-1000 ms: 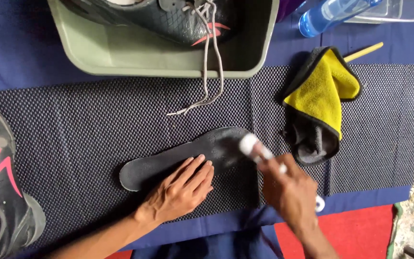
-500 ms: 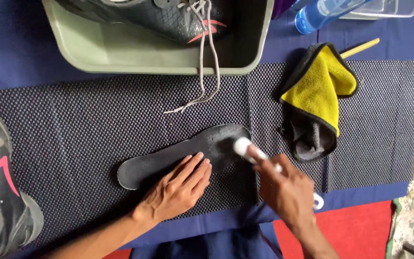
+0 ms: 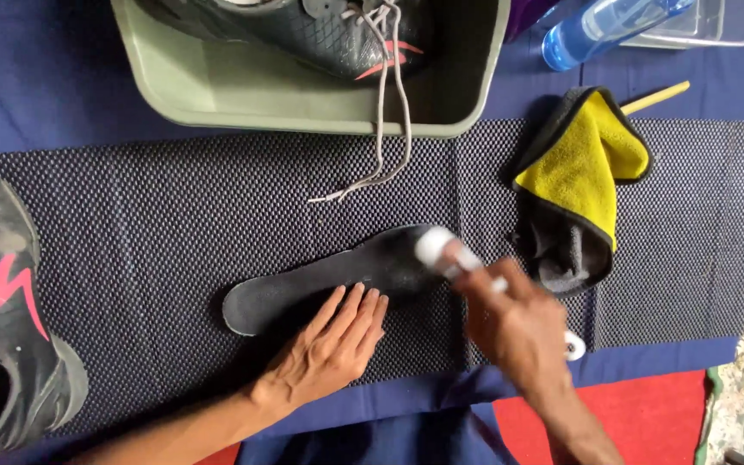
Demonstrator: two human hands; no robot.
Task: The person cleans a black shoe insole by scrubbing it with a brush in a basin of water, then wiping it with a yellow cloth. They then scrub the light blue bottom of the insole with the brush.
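While the left hand [image 3: 333,349] lies flat, pinning the insole [image 3: 329,280] to the mat [image 3: 174,224], the right hand [image 3: 514,323] grips a brush [image 3: 441,251], scrubbing its toe; next, steady strokes toward the heel.

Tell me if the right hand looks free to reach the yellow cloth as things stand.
Probably yes: the yellow cloth lies uncovered just beyond the right hand, nothing between them. But that hand already grips a white brush, so it would have to drop it first.
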